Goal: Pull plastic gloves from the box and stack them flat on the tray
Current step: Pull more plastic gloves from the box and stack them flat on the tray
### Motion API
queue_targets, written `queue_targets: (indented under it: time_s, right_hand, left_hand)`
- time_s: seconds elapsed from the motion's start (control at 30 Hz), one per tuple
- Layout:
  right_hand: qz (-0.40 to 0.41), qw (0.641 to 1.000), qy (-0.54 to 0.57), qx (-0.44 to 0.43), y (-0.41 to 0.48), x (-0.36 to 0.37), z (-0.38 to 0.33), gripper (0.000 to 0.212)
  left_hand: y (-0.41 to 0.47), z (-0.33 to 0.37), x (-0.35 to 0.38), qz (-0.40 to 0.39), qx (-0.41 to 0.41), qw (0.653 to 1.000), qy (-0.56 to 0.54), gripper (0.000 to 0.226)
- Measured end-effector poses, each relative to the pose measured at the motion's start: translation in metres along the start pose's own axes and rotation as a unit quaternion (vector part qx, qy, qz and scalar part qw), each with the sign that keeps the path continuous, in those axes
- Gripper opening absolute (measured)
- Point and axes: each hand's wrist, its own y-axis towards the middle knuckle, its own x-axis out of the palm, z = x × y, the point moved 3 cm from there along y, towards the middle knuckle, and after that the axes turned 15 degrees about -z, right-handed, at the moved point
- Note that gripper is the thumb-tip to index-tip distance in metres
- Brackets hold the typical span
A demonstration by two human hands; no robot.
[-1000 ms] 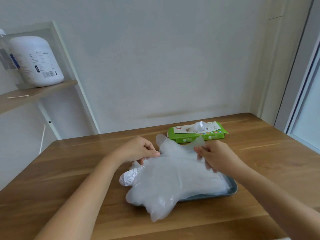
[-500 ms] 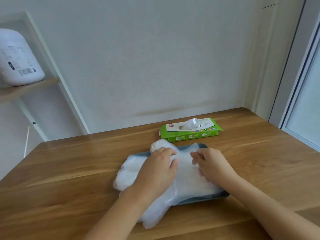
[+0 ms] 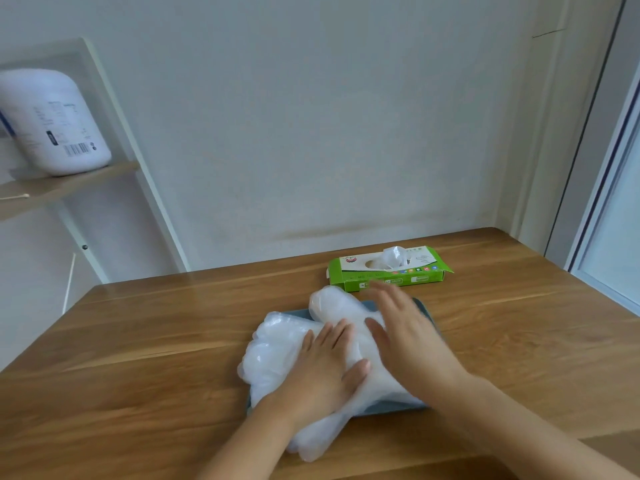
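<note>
Left hand (image 3: 323, 370) lay flat, fingers straight, pressing on the stack of plastic gloves (image 3: 277, 355) that covered the grey tray (image 3: 388, 408) on the wooden table (image 3: 156, 341). Right hand (image 3: 405, 334) was open too, fingers extended and motion-blurred, over the stack's far side; contact unclear. Green glove box (image 3: 384, 270) sat just behind the tray, a glove sticking out of its slot.

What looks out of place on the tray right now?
The glove stack is askew: it spills past the left and near edges of the tray onto the table. The left hand presses it flat. The right end flap of the box hangs open.
</note>
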Motion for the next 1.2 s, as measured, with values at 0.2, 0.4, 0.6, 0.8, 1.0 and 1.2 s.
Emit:
queue_targets:
  time_s: [0.2, 0.4, 0.6, 0.8, 1.0, 1.2]
  right_hand:
    - [-0.188, 0.971, 0.143, 0.024, 0.006, 0.04, 0.0, 0.048]
    - [-0.294, 0.952, -0.071, 0.056, 0.002, 0.049, 0.02, 0.066]
    - [-0.334, 0.917, -0.201, 0.078, -0.006, 0.025, 0.037, 0.118]
    - [-0.381, 0.886, -0.246, 0.102, -0.01, 0.002, 0.049, 0.119]
    - [-0.397, 0.897, -0.159, 0.109, 0.0, -0.021, 0.059, 0.081]
    - [-0.132, 0.987, -0.008, 0.089, 0.056, -0.055, 0.092, 0.032]
  left_hand:
    - [-0.002, 0.002, -0.001, -0.03, 0.004, 1.0, 0.005, 0.059]
    - [-0.013, -0.003, -0.004, -0.033, 0.013, 0.999, -0.015, 0.056]
    - [-0.029, -0.031, -0.008, -0.08, -0.062, 0.995, 0.012, 0.075]
    - [-0.049, -0.055, -0.03, -0.128, -0.129, 0.982, 0.05, 0.124]
    - [-0.053, -0.055, -0.074, -0.161, -0.13, 0.978, -0.01, 0.074]
    - [-0.012, -0.046, -0.125, -0.003, -0.069, 0.993, -0.092, 0.053]
